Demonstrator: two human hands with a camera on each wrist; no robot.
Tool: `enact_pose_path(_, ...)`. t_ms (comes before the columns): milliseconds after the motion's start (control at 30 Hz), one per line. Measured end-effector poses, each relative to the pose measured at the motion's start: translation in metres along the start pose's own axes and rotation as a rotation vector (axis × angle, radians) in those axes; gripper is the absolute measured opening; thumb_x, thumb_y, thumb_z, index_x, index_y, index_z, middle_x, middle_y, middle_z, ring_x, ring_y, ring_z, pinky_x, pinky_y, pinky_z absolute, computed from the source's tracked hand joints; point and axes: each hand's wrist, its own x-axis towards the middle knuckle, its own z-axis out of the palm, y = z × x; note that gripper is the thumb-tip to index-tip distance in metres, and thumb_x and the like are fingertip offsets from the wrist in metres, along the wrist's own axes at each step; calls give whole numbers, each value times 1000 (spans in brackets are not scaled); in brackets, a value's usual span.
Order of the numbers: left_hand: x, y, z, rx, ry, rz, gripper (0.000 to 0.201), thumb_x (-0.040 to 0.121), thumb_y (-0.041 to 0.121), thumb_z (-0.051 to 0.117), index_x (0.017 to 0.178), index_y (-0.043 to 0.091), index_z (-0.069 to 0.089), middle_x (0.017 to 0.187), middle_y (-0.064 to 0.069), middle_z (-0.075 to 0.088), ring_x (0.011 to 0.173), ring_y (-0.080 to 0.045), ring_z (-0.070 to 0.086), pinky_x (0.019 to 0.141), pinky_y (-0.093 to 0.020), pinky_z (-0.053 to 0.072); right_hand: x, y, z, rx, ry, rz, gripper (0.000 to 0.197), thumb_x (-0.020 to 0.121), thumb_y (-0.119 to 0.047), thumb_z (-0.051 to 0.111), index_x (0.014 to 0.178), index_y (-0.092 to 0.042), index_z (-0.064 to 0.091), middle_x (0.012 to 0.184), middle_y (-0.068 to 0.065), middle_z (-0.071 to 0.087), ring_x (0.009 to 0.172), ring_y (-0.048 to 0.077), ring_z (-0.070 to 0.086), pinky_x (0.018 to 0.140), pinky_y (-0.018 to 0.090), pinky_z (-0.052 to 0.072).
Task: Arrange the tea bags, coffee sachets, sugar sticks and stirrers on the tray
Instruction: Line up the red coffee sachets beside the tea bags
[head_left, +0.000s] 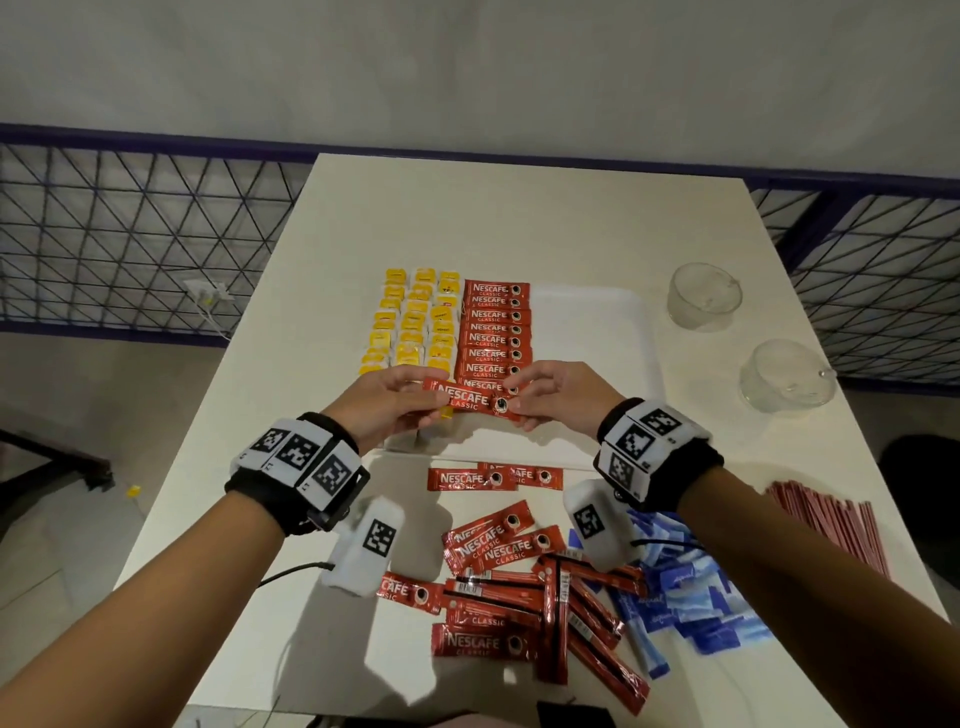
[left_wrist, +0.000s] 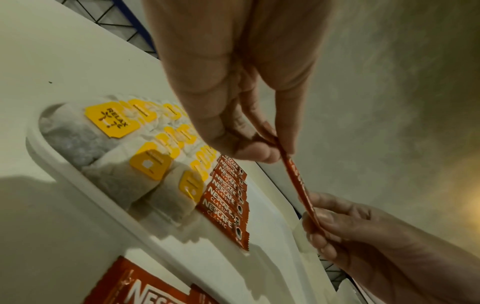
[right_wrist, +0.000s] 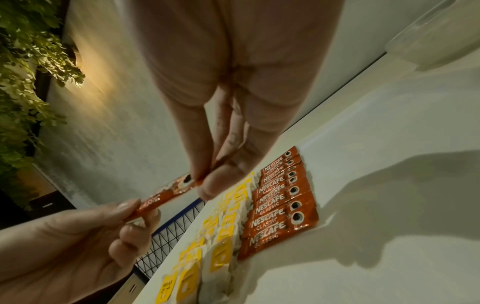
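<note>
I hold one red Nescafé coffee sachet (head_left: 475, 402) level above the near end of the white tray (head_left: 613, 332). My left hand (head_left: 400, 397) pinches its left end and my right hand (head_left: 545, 397) pinches its right end. The wrist views show the same sachet (left_wrist: 296, 179) (right_wrist: 168, 192) pinched between thumb and fingers at both ends. On the tray lie rows of yellow-tagged tea bags (head_left: 410, 325) and, right of them, a column of coffee sachets (head_left: 493, 330). Loose coffee sachets (head_left: 498, 577), blue sugar sticks (head_left: 685, 587) and red stirrers (head_left: 831, 530) lie on the near table.
Two clear glass cups (head_left: 704, 296) (head_left: 787, 376) stand on the table right of the tray. The right half of the tray is bare. A wire-mesh railing (head_left: 130, 228) runs behind the table, and a wall stands beyond it.
</note>
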Motion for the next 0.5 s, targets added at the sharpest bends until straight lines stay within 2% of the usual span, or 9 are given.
enact_pose_path(133,1,-6,1,146,26,-15,14,84,2,63,95,11,64,64,0,67,50,-5,61,55,-15,52,7,10,-2,-78,31,55,12,82,0,64,94,-5,65,67,2,65,51,2,61,61,13,53)
enact_pose_path(233,3,-13,-5,252,71,-5,13,86,8,63,96,15,61,74,-5,63,50,-3,60,59,-18,53,11,22,-6,-148,91,123,10,83,-1,63,90,-7,65,56,-4,63,57,8,60,65,16,53)
enact_pose_path(333,1,-18,-15,308,74,-21,11,88,12,61,95,21,61,75,-1,61,54,-4,58,63,-19,51,17,34,-11,-165,140,210,9,83,-2,64,81,-11,63,69,3,64,61,12,60,72,22,53)
enact_pose_path(433,-4,-21,-22,373,41,-47,10,89,13,60,95,21,60,80,0,62,61,-8,58,62,-19,46,24,40,-8,-150,138,270,7,82,0,65,82,-8,64,71,6,64,62,13,60,71,21,54)
enact_pose_path(500,-7,-23,-25,389,23,-59,9,90,13,59,97,19,59,84,-1,63,64,-11,56,61,-19,45,27,40,-4,-134,144,282,7,82,0,65,89,-3,66,71,7,63,62,13,59,69,20,54)
